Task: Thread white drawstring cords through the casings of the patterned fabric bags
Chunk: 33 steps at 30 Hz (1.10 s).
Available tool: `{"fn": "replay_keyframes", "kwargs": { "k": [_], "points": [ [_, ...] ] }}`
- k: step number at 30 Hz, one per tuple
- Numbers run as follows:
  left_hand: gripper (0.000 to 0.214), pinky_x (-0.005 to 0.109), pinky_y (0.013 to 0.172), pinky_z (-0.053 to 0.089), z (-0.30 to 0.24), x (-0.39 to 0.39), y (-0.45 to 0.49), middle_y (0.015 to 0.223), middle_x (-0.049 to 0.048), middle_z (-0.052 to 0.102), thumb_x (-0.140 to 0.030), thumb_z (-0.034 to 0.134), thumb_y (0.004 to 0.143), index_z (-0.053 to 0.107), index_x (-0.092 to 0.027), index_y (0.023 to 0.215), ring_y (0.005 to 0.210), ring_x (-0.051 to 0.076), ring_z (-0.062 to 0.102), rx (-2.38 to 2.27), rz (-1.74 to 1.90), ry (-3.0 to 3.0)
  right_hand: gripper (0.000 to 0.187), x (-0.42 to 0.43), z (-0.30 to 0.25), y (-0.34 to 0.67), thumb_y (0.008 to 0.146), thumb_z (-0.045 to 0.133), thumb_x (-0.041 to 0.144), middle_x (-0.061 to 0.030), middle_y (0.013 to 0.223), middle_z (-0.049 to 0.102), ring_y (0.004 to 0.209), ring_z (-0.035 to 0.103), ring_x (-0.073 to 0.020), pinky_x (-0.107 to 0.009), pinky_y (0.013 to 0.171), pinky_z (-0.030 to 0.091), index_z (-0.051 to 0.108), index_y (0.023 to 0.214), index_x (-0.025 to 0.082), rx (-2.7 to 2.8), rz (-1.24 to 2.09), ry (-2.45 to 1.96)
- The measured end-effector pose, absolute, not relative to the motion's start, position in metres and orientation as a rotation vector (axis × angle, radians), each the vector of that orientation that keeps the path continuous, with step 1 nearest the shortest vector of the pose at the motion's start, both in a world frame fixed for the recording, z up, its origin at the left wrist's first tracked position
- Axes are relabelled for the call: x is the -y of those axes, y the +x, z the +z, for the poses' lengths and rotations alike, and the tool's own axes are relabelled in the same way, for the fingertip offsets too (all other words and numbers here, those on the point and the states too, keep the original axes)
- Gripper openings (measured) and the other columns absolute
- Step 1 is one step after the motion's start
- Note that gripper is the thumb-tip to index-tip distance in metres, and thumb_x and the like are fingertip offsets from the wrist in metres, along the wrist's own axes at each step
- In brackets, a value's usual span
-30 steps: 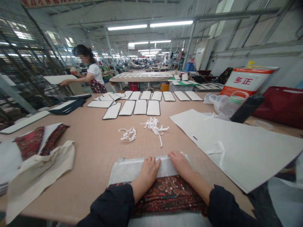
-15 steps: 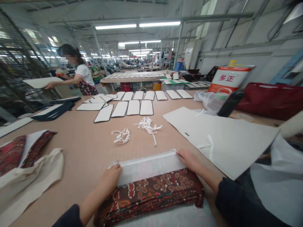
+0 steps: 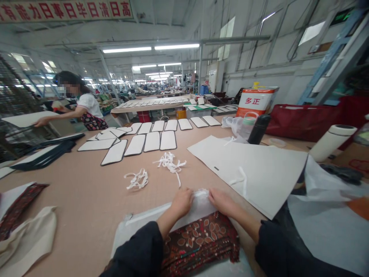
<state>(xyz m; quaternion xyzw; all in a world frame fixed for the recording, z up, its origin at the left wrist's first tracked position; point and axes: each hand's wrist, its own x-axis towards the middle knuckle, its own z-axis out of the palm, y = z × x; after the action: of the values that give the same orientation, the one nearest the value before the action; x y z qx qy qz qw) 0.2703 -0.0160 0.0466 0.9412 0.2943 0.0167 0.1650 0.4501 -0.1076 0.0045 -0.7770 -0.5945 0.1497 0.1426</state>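
A translucent plastic bag (image 3: 144, 219) with a whitish strip along its far edge lies at the front of the table. My left hand (image 3: 183, 202) pinches that edge near its right part. Close beside it, my right hand (image 3: 220, 201) grips the edge at the right corner, a short stretch of crumpled plastic between the two. Folded brown fabric with a floral print (image 3: 198, 238) is stacked against the bag; I cannot tell whether it lies inside or on top. My left forearm covers part of both. Beyond the hands are two tangles of white tape, one nearer (image 3: 137, 179) and one farther (image 3: 170, 163).
Several white dark-edged panels (image 3: 135, 144) lie across the table (image 3: 86, 192). A large pale sheet (image 3: 259, 165) is at right, with a black bottle (image 3: 258, 129) and a white flask (image 3: 333, 142) behind. Beige cloth (image 3: 31, 234) lies left. A co-worker (image 3: 83, 104) holds a panel.
My left hand has moved right along the bag's edge, from its left corner to near my right hand. The right hand stays at the right corner. The view has shifted up and right.
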Motion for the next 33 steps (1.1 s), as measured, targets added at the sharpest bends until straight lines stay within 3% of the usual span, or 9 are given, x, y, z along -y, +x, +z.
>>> {"fn": "replay_keyframes", "kwargs": {
  "k": [4,6,12,21,27,33],
  "points": [
    [0.029,0.031,0.086,0.038,0.033,0.018,0.298,0.105,0.0077,0.060,-0.029,0.039,0.088,0.056,-0.017,0.108,0.098,0.019,0.053,-0.968,0.119,2.551,0.015,0.094,0.002,0.454,0.079,0.046,0.024,-0.0021,0.078,0.059,0.072,0.054,-0.0149,-0.024,0.063,0.037,0.047,0.093,0.018,1.481,0.626,-2.037],
    [0.027,0.029,0.082,0.039,0.028,0.019,0.306,0.102,0.0063,0.062,-0.030,0.042,0.086,0.059,-0.018,0.102,0.095,0.019,0.054,-1.029,0.130,2.493,0.027,0.084,-0.003,0.456,0.073,0.051,0.016,0.0005,0.078,0.058,0.074,0.054,-0.0136,-0.023,0.066,0.039,0.045,0.100,0.018,1.414,0.690,-1.906],
    [0.021,0.028,0.076,0.038,0.013,0.019,0.315,0.092,0.0058,0.062,-0.028,0.046,0.084,0.063,-0.018,0.090,0.088,0.018,0.054,-1.101,0.158,2.544,0.036,0.071,-0.022,0.455,0.069,0.051,0.009,0.0013,0.081,0.057,0.081,0.054,-0.0139,-0.025,0.075,0.040,0.047,0.103,0.021,1.423,0.611,-1.889],
    [0.024,0.030,0.075,0.038,-0.002,0.024,0.311,0.088,0.0043,0.056,-0.027,0.037,0.090,0.061,-0.021,0.092,0.087,0.019,0.050,-0.921,0.219,2.903,0.005,0.079,-0.012,0.448,0.078,0.051,0.019,-0.0062,0.092,0.057,0.092,0.049,-0.0190,-0.029,0.082,0.035,0.056,0.080,0.018,1.683,0.157,-2.094],
    [0.023,0.033,0.077,0.039,0.003,0.029,0.310,0.094,0.0055,0.055,-0.019,0.037,0.090,0.055,-0.018,0.104,0.089,0.021,0.048,-0.858,0.154,3.035,0.023,0.061,0.002,0.454,0.082,0.044,0.030,-0.0056,0.079,0.064,0.073,0.055,-0.0153,-0.024,0.063,0.036,0.061,0.075,0.016,1.599,0.515,-2.223],
    [0.024,0.034,0.076,0.040,0.004,0.030,0.309,0.097,0.0073,0.053,-0.015,0.038,0.089,0.052,-0.016,0.108,0.090,0.021,0.048,-0.807,0.103,3.088,0.014,0.050,0.004,0.459,0.075,0.051,0.020,-0.0043,0.075,0.065,0.067,0.054,-0.0127,-0.021,0.056,0.031,0.063,0.074,0.015,1.598,0.604,-2.262]
  ]
}}
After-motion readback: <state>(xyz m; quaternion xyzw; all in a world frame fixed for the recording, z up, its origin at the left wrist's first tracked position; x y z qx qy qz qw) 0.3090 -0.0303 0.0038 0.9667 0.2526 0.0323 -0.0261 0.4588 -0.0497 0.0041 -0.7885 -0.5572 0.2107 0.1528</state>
